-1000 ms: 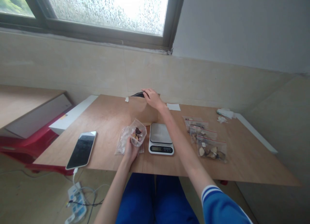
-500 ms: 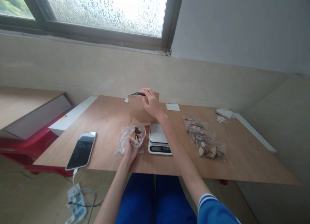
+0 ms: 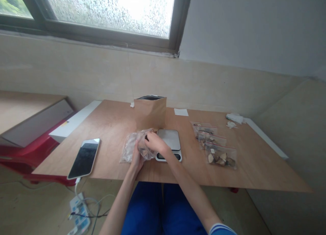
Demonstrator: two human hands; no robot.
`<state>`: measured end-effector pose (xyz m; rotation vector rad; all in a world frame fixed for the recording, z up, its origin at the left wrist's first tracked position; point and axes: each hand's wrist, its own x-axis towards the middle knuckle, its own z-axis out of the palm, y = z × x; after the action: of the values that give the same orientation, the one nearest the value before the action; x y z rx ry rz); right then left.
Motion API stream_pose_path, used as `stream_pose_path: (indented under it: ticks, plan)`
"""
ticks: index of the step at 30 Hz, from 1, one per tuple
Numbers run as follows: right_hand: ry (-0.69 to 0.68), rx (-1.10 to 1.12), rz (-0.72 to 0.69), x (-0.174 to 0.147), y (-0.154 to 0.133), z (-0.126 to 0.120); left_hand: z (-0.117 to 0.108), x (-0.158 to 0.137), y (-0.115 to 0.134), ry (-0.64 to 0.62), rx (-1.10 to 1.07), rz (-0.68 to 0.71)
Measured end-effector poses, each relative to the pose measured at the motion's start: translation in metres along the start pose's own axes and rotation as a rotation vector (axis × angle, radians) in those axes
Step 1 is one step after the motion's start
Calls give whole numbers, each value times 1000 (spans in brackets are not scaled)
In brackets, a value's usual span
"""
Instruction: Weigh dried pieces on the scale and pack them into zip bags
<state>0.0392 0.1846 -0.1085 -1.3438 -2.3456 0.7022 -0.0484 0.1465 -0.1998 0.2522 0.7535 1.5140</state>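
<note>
2 bare hands on 1 clear bag [image 3: 146,153], just above the near part of the table. Left hand [image 3: 137,157] at the bag's 8 o'clock, clamped on its lower side; right hand [image 3: 156,142] at 2 o'clock, fingers bent down at the mouth. No telling whether pinched together on a piece inside or merely touching plastic. Contents mostly hidden, bar something dark beside the fingertips. Probably light, limp and slippery, apt to crumple under pressure; best held low around the filled part, rim left loose.

Below, a smooth brown tabletop [image 3: 257,167]. Just beside at 3 o'clock, a digital scale [image 3: 169,138]; farther out, at least 3 zip bags [image 3: 221,157], overlapping, with brown and pale pieces inside. At 12 o'clock, a brown pouch [image 3: 150,113], upright, mouth gaping. At 9 o'clock, a phone [image 3: 84,158], cabled; between 7 and 8, a power strip [image 3: 79,211] on the floor. Beyond, a pale wall [image 3: 96,65] and, at 11, a window [image 3: 112,11] with speckled glass.
</note>
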Motion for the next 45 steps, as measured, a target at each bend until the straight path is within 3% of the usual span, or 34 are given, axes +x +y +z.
stream_pose_path:
  ticks: [6, 11, 17, 25, 30, 34, 45]
  plan:
    - [106, 267, 156, -3, 8, 12, 0, 0, -2, 1, 39, 0]
    - [123, 456, 120, -7, 15, 12, 3, -3, -3, 10, 71, 63]
    - [21, 548, 94, -16, 23, 15, 0, -4, -6, 65, 115, 127]
    - [94, 408, 115, -30, 18, 22, -7, 0, -10, 108, 138, 193]
    - [4, 460, 14, -30, 20, 28, -15, 5, -13, 127, 147, 205]
    - [-31, 454, 51, -28, 21, 26, -18, 7, -15, 150, 166, 205]
    - [-3, 483, 16, -24, 22, 27, -4, -1, -7, 88, 183, 131]
